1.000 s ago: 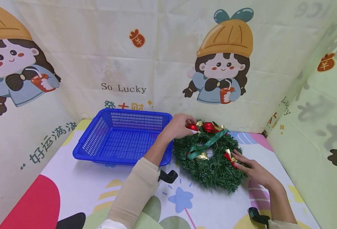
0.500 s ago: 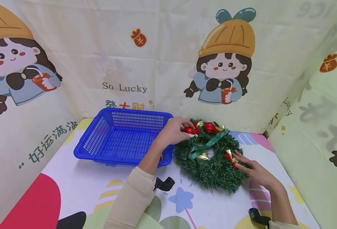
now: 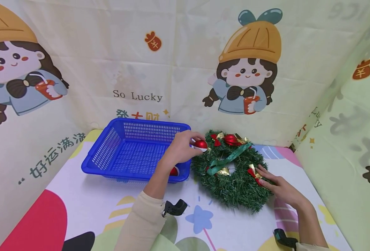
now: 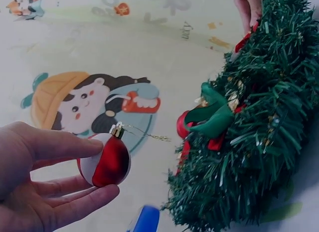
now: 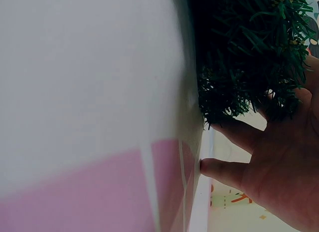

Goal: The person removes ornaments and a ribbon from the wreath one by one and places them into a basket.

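Observation:
My left hand (image 3: 180, 146) pinches a red and white Christmas ball (image 4: 110, 161) between thumb and fingers, over the basket's right rim. A gold cap and a thin gold string stick out from the ball. Beside it lies a green Christmas wreath (image 3: 235, 191) with a green ribbon (image 3: 230, 158), a red ball (image 3: 231, 139) and red and gold bows. My right hand (image 3: 280, 188) rests on the wreath's right side with its fingers spread, close to a small red and gold bow (image 3: 254, 173). In the right wrist view, its fingers reach along the wreath's needles (image 5: 249, 52).
A blue plastic basket (image 3: 89, 158) stands left of the wreath. Another red ball (image 3: 174, 171) lies in its right front corner, partly covered by my left forearm. The tabletop has a printed cloth (image 3: 103, 198), and a cartoon-patterned curtain (image 3: 185, 83) hangs close behind.
My left hand has drawn the ball leftward, away from the wreath's upper left and toward the basket. The red ball in the basket has come into sight. My right hand has stayed put.

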The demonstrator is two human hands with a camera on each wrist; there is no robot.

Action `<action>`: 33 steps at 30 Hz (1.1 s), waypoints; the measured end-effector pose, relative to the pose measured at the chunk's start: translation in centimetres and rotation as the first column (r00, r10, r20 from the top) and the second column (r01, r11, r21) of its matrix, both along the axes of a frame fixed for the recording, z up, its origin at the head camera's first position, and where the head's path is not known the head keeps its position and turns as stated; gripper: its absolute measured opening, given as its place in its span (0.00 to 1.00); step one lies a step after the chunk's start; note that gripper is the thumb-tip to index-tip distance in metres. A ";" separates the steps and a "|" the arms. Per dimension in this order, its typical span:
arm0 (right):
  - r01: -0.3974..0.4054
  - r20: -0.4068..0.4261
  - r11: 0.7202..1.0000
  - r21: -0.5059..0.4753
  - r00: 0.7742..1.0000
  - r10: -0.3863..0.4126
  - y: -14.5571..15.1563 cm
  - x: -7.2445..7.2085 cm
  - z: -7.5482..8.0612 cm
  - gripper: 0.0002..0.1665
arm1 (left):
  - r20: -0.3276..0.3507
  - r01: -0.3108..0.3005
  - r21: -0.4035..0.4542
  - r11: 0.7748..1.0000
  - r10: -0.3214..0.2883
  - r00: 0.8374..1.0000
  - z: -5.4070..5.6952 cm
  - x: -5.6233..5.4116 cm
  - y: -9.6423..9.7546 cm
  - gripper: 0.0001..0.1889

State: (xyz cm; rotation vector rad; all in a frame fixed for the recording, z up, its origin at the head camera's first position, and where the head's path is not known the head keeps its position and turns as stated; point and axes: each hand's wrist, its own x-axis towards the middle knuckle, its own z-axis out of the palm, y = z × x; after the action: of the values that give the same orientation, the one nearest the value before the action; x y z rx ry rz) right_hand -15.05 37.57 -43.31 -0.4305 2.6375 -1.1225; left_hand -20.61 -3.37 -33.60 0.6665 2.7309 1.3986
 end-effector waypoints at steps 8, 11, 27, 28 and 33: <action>-0.004 0.009 1.000 -0.014 1.000 0.004 0.0 -0.2 -0.1 0.36 | 0.018 -0.056 0.035 0.998 0.055 0.998 -0.2 0.6 -1.9 0.19; -0.007 0.006 1.000 -0.017 1.000 0.007 0.0 -0.2 -0.1 0.35 | 0.026 -0.075 0.051 0.996 0.074 0.997 -0.2 0.8 -2.6 0.19; -0.001 0.011 1.000 -0.021 1.000 0.001 0.1 -0.2 -0.1 0.36 | 0.088 -0.134 -0.023 0.991 0.136 0.987 -0.8 1.2 -5.6 0.15; -0.001 0.012 1.000 -0.021 1.000 0.001 0.1 -0.2 -0.1 0.36 | 0.090 -0.138 -0.029 0.990 0.140 0.986 -0.9 1.2 -5.8 0.15; 0.000 0.012 1.000 -0.015 1.000 0.000 0.1 -0.3 0.0 0.36 | 0.091 -0.142 -0.059 0.988 0.147 0.985 -1.2 1.3 -6.9 0.15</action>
State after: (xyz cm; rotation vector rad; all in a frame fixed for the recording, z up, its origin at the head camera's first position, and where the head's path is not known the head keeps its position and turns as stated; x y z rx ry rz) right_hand -15.33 37.67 -43.33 -0.4253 2.6204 -1.1416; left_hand -19.27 -10.26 -34.80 0.3950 2.7784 1.3407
